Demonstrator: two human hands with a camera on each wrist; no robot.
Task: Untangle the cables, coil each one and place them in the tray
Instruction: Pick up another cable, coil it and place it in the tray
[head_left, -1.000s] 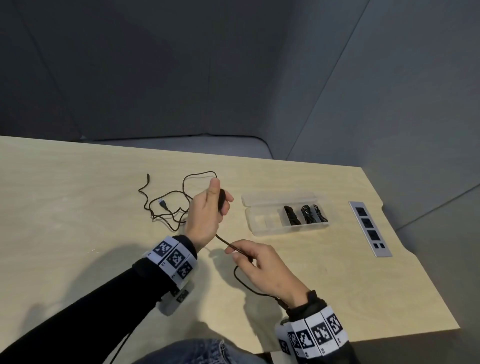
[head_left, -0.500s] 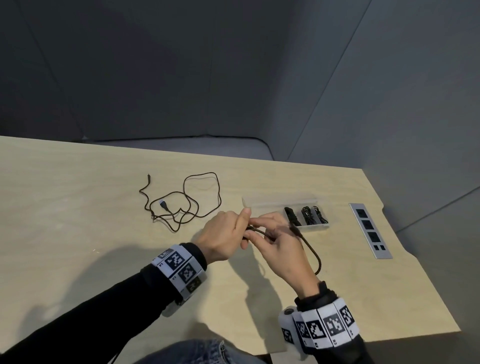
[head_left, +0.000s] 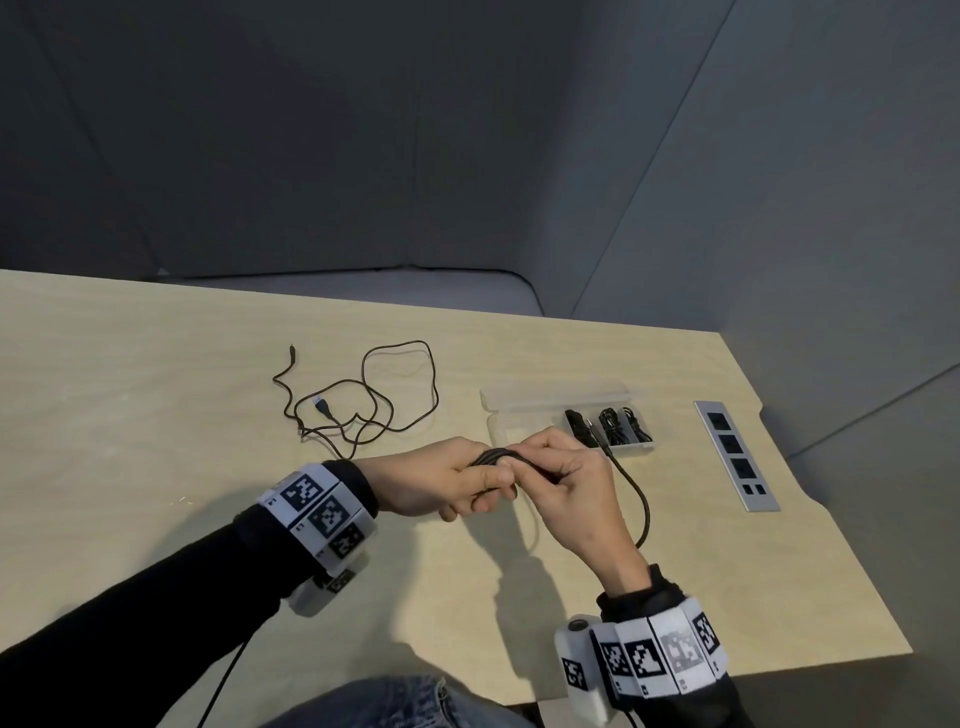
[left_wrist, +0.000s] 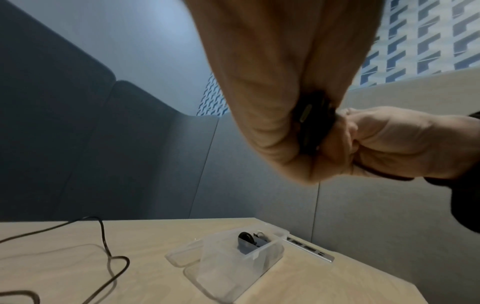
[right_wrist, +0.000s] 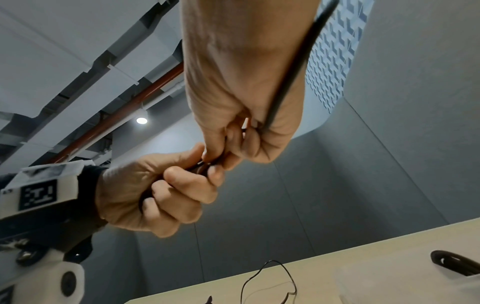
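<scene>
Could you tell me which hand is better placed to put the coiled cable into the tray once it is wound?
Right hand: nearer the tray; left hand grips the coiled cable.

loose cable (head_left: 363, 400) left | tray (head_left: 511, 434) right | bare table (head_left: 457, 384) between

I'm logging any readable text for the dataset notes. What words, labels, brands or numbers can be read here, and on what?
None can be read.
The wristbands carry only black-and-white square marker patterns; the tiny marks beside them are too small to read.
The cables, clear tray and table socket strip show no legible print.
</scene>
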